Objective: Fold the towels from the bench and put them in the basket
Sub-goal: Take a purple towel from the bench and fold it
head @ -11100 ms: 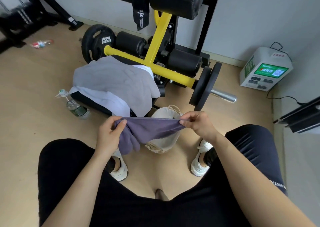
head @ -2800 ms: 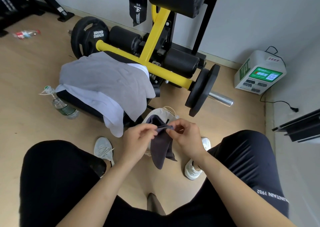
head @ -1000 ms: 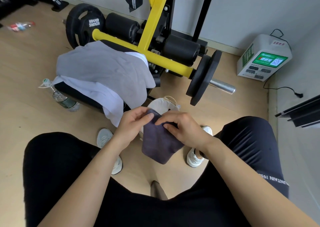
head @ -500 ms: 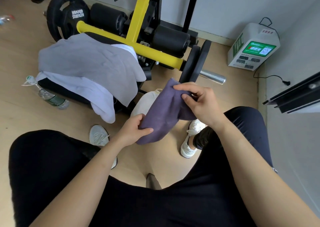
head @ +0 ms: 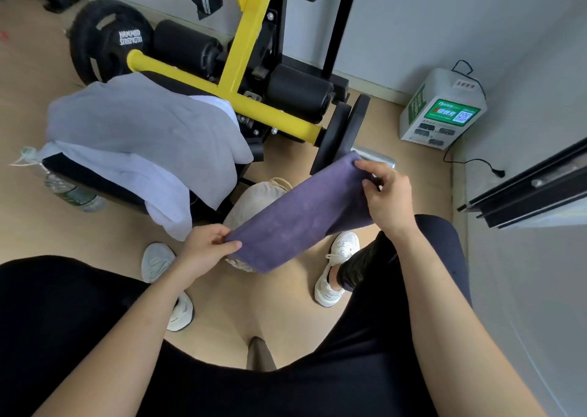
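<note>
A folded purple towel [head: 295,216] is stretched flat between my hands, tilted up to the right. My left hand [head: 206,250] pinches its near left end and my right hand [head: 386,196] grips its far right end. Under the towel on the floor stands the cream fabric basket [head: 251,202], mostly hidden by the towel. A grey towel [head: 143,130] lies draped over the black bench [head: 95,183], with a white towel [head: 158,188] under it that hangs off the bench's near edge.
A yellow and black weight machine [head: 247,67] with plates stands behind the bench. A water bottle [head: 70,192] lies left of the bench. A white charging box [head: 443,108] sits by the wall at the right. My knees and white shoes [head: 333,267] flank the basket.
My hands have moved apart, and the purple towel has gone from a hanging bunch to a flat strip. My right hand has risen to the right.
</note>
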Available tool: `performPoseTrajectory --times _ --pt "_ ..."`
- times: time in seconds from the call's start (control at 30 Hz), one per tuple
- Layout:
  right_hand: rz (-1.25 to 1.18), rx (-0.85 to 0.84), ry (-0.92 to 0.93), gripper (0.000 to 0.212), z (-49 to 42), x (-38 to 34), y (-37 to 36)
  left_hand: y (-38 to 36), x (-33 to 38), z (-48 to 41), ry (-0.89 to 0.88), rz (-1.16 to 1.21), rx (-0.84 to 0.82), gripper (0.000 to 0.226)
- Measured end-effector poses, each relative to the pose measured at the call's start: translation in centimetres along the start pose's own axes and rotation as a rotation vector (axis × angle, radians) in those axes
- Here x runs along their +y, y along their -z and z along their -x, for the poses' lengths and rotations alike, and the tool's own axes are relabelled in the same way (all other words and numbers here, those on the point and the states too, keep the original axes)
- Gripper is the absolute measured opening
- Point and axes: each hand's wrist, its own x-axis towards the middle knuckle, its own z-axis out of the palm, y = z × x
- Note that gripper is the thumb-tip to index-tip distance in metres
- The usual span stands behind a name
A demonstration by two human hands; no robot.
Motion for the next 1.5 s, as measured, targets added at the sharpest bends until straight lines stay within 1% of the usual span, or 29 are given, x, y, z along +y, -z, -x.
performPoseTrajectory --times 0.07,0.17,0.27,0.4,0.5,0.57,0.73,0.9,1.0,1.07,1.13,1.2,1.3,1.37,1.43,1.5 --pt "-0.031 0.014 -0.030 0.041 0.0 0.2 0.0 0.4 0.9 0.2 -0.012 0.113 0.066 0.003" --pt "-0.087 -0.024 -0.058 0.039 0.3 0.2 -0.4 1.1 2.2 0.6 -0.034 0.303 0.126 0.010" --pt "-0.105 -0.068 -0.050 0.038 0.8 -0.1 -1.1 1.4 3.1 0.9 -0.018 0.368 0.155 0.006" --pt "-0.131 -0.176 0.054 0.042 2.4 -1.2 -2.8 0.8 4.2 1.3 0.049 0.429 0.193 0.006" --pt "-0.156 -0.289 0.121 0.044 3.8 -2.2 -4.4 0.1 4.8 1.6 0.082 0.456 0.157 0.011" --pt "-0.165 -0.339 0.172 0.045 4.5 -2.8 -5.5 -0.2 5.1 1.9 0.093 0.471 0.134 0.010" --pt "-0.196 -0.433 0.227 0.047 5.9 -4.1 -7.4 -1.0 5.8 2.5 0.112 0.528 0.083 0.006" --pt "-0.245 -0.505 0.174 0.036 7.1 -4.7 -8.7 -1.5 6.3 3.0 0.125 0.617 0.060 0.008" --pt "-0.290 -0.521 0.121 0.030 7.3 -4.8 -9.0 -1.5 6.7 3.3 0.120 0.659 0.057 0.005" --pt "-0.292 -0.501 0.071 0.033 7.4 -5.1 -8.9 -1.5 7.3 3.7 0.120 0.697 0.014 0.011" --pt "-0.280 -0.472 0.024 0.043 7.4 -5.3 -8.9 -1.5 7.8 4.0 0.111 0.691 -0.052 0.018" --pt "-0.285 -0.431 0.000 0.051 7.2 -5.3 -9.0 -1.5 7.8 4.2 0.088 0.672 -0.096 0.021" --pt "-0.232 -0.400 0.026 0.057 6.5 -4.7 -9.1 -1.2 7.4 4.3 0.012 0.601 -0.124 0.021" --pt "-0.184 -0.420 0.055 0.051 6.1 -4.4 -8.7 -1.0 6.8 4.0 -0.056 0.516 -0.040 0.017" --pt "-0.182 -0.459 0.069 0.039 5.8 -4.3 -8.0 -0.6 5.9 3.3 -0.141 0.367 0.095 0.015" --pt "-0.202 -0.514 0.087 0.028 5.5 -4.1 -7.3 -0.2 5.1 2.8 -0.246 0.150 0.150 0.027"
